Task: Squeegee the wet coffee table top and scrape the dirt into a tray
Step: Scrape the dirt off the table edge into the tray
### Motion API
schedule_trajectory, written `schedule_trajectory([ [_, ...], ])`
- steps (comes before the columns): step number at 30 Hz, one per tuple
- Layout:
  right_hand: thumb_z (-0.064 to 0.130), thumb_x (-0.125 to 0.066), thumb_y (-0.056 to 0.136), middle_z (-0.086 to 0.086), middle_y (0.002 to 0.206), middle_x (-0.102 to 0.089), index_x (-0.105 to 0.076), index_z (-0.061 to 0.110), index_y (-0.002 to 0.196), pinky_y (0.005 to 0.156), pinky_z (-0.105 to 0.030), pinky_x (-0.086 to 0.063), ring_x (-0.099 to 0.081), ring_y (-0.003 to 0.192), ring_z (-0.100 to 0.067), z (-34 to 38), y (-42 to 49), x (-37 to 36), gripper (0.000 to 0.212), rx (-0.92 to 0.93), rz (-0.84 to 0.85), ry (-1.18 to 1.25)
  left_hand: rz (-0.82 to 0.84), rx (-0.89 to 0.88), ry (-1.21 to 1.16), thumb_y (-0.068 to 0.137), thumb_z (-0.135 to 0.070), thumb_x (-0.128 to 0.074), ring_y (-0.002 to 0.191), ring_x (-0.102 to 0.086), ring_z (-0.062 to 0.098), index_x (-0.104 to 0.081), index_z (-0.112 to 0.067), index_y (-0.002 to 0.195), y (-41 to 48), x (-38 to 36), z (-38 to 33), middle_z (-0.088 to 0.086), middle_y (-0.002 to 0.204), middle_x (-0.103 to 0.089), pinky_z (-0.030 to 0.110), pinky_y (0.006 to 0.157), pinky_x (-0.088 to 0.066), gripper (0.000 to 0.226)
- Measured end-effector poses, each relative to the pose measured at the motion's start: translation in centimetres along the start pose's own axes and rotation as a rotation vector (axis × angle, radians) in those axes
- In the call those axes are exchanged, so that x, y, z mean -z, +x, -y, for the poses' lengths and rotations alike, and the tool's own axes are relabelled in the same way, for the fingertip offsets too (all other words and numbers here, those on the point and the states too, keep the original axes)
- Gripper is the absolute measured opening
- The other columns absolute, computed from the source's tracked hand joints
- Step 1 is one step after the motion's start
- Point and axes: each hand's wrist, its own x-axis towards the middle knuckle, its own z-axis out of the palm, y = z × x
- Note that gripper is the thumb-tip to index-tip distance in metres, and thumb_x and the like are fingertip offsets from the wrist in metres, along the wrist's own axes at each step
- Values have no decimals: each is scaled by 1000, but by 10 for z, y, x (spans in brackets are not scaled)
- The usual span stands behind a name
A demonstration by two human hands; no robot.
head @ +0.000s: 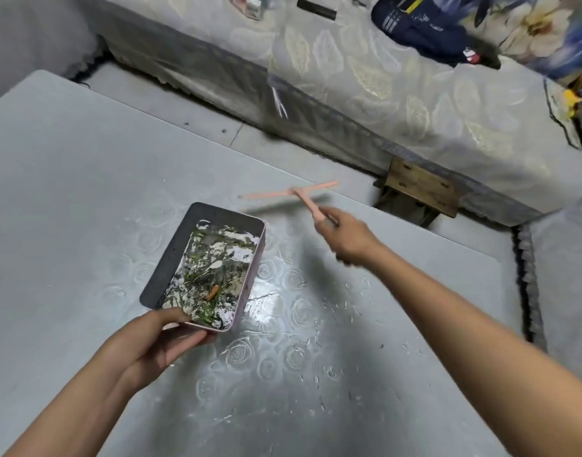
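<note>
The left hand gripped the near rim of the tray, which held wet debris on the wet tabletop. The right hand clasped the handle of the pink squeegee, blurred, just beyond the tray's far right corner.

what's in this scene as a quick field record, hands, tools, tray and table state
left hand: holds the pink tray at its near corner, thumb over the rim
right hand: grips the handle of the pink squeegee; it is blurred, with the blade apparently raised off the surface
tray contents: dirty water, green scraps, one orange bit
coffee table top: grey, rose-embossed, with water droplets scattered right of the tray
background: bed with a patterned cover beyond the table
</note>
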Motion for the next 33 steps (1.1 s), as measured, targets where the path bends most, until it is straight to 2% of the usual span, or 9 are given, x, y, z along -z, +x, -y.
schedule_trajectory([
  [3, 30, -38, 97, -8, 91, -55, -50, 32, 135, 56, -32, -51, -55, 65, -27, 5, 59, -6, 39, -65, 8, -2, -18, -12, -8, 86, 11, -42, 84, -65, 50, -50, 16, 122, 6, -4, -1, 34, 105, -64, 46, 60, -53, 37],
  [6, 27, -36, 97, -12, 95, -58, -49, 32, 135, 50, -30, -48, -55, 63, -27, -19, 54, -22, 41, -98, 21, 29, -25, -20, -7, 86, 11, -42, 84, -65, 49, -50, 14, 123, 12, -8, 0, 32, 101, -65, 45, 60, -54, 38],
  [10, 35, -36, 101, -13, 116, -66, -39, 35, 142, 79, -39, -54, -65, 90, -36, -77, -34, -38, 42, -47, 51, -70, -36, -21, -12, 85, 11, -41, 79, -66, 48, -53, 13, 115, 9, -13, 5, 31, 82, -68, 44, 58, -54, 32],
  [14, 37, -33, 100, 0, 95, -70, -32, 44, 143, 66, -32, -54, -66, 73, -24, -106, -134, -37, 43, -81, 194, -192, -33, -15, -21, 86, 10, -40, 61, -67, 46, -54, 11, 99, -4, -21, 11, 29, 71, -67, 43, 56, -53, 19],
  [17, 36, -38, 98, 4, 96, -71, -42, 46, 137, 72, -28, -50, -65, 78, -17, -107, -153, -12, 40, -84, 246, -227, -36, -15, -13, 87, 10, -40, 58, -66, 46, -54, 10, 97, -14, -26, 16, 29, 69, -66, 42, 56, -53, 18],
  [21, 32, -44, 98, 3, 85, -67, -52, 35, 132, 56, -22, -47, -57, 56, -17, -100, -86, 29, 35, -36, 34, -108, -39, -11, 3, 87, 10, -40, 58, -66, 46, -53, 8, 96, -22, -31, 22, 30, 70, -66, 43, 58, -52, 16],
  [24, 30, -41, 99, -4, 76, -57, -52, 27, 132, 38, -22, -39, -52, 50, -20, -110, -19, 49, 36, -229, -83, 53, -44, -11, 13, 86, 10, -41, 70, -68, 47, -54, 9, 100, -21, -35, 29, 30, 74, -67, 44, 59, -53, 20],
  [29, 27, -37, 99, -19, 109, -63, -44, 23, 139, 63, -37, -54, -62, 75, -34, -141, -51, 9, 41, -333, -168, 77, -50, 1, 16, 85, 11, -42, 106, -59, 50, -51, 10, 122, -19, -39, 43, 34, 116, -59, 42, 60, -54, 39],
  [33, 29, -33, 101, -10, 83, -64, -41, 27, 130, 61, -34, -52, -61, 64, -28, -139, -144, -46, 30, -318, -12, 153, -32, 6, 20, 85, 11, -41, 88, -65, 46, -52, 10, 117, -20, -41, 52, 34, 106, -62, 41, 60, -55, 34],
])
